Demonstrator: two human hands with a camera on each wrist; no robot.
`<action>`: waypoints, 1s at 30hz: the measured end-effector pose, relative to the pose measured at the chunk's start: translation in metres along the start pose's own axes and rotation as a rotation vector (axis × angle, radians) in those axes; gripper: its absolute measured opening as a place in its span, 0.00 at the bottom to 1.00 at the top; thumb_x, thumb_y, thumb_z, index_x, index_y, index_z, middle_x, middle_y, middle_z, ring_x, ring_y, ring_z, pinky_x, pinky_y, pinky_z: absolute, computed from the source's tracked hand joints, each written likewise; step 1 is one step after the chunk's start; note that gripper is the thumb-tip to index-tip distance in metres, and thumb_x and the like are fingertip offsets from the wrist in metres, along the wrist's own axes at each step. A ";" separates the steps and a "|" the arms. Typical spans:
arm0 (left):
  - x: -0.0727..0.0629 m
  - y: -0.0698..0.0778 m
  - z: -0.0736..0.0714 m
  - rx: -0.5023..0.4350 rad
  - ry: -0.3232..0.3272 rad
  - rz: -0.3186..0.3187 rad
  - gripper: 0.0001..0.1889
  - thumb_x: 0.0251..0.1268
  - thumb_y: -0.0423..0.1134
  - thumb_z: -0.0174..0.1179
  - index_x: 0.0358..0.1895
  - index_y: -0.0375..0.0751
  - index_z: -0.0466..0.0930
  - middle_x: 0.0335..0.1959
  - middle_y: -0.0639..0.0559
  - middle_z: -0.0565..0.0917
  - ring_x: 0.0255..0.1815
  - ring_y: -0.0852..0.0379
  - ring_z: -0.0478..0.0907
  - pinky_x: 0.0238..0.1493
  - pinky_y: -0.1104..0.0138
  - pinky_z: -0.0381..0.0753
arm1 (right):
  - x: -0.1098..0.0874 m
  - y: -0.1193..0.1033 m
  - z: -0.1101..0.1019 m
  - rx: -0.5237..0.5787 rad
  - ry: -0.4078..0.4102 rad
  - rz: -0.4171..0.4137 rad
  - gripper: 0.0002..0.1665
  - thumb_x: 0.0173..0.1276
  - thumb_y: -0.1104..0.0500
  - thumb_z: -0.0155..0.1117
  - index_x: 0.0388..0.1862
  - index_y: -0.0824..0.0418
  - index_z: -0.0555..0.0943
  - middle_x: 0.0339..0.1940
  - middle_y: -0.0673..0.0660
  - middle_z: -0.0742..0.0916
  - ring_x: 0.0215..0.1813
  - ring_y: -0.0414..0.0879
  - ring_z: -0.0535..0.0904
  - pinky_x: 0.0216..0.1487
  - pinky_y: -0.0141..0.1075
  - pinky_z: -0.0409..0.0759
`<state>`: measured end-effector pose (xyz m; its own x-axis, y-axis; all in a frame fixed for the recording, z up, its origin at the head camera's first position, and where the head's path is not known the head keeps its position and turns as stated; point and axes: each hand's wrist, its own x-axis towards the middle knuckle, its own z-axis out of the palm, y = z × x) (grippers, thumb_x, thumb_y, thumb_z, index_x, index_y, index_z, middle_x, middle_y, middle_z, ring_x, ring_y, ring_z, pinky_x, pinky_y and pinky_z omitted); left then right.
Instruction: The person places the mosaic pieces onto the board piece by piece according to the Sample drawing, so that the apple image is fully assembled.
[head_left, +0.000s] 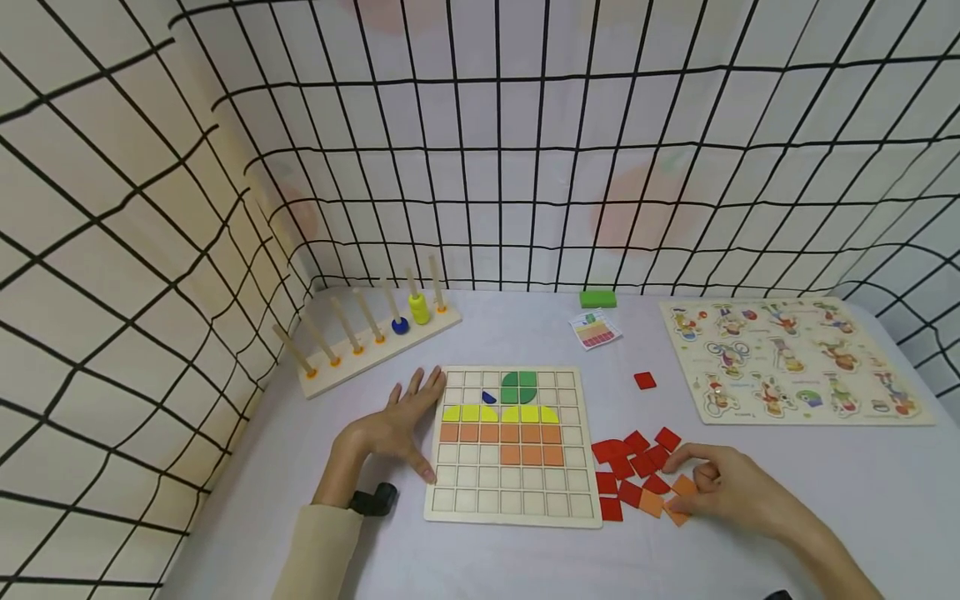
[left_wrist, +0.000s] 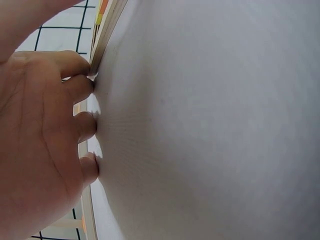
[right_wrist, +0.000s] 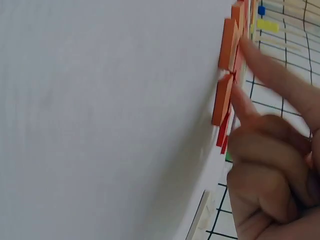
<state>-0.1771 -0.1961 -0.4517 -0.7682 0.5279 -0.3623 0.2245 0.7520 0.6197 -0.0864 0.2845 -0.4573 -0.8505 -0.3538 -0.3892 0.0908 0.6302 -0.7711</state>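
Three loose orange tiles [head_left: 651, 503] lie beside red pieces [head_left: 629, 495], just right of the grid board [head_left: 512, 502]. We see the right hand [head_left: 731, 487] over them, thumb and forefinger spread apart, the thumb seeming to touch one tile, other fingers folded in. Fingers splayed, the left hand [head_left: 397, 425] rests at the board's left edge. Further out, we find a lone red square [head_left: 645, 381], a printed card [head_left: 595, 329], a green block [head_left: 597, 299], a pegged stand [head_left: 375, 355] and, rightward, a picture puzzle [head_left: 816, 379].
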 end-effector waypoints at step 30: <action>0.001 0.001 -0.001 0.004 -0.011 0.007 0.81 0.28 0.47 0.89 0.85 0.41 0.35 0.87 0.44 0.32 0.87 0.41 0.21 0.84 0.40 0.22 | -0.006 0.018 -0.010 0.065 -0.001 0.037 0.26 0.61 0.56 0.79 0.54 0.64 0.81 0.19 0.48 0.68 0.22 0.37 0.65 0.25 0.34 0.63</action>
<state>-0.1777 -0.1952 -0.4506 -0.7600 0.5371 -0.3659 0.2322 0.7503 0.6190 -0.0844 0.3051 -0.4642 -0.8454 -0.3321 -0.4183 0.1556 0.5962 -0.7876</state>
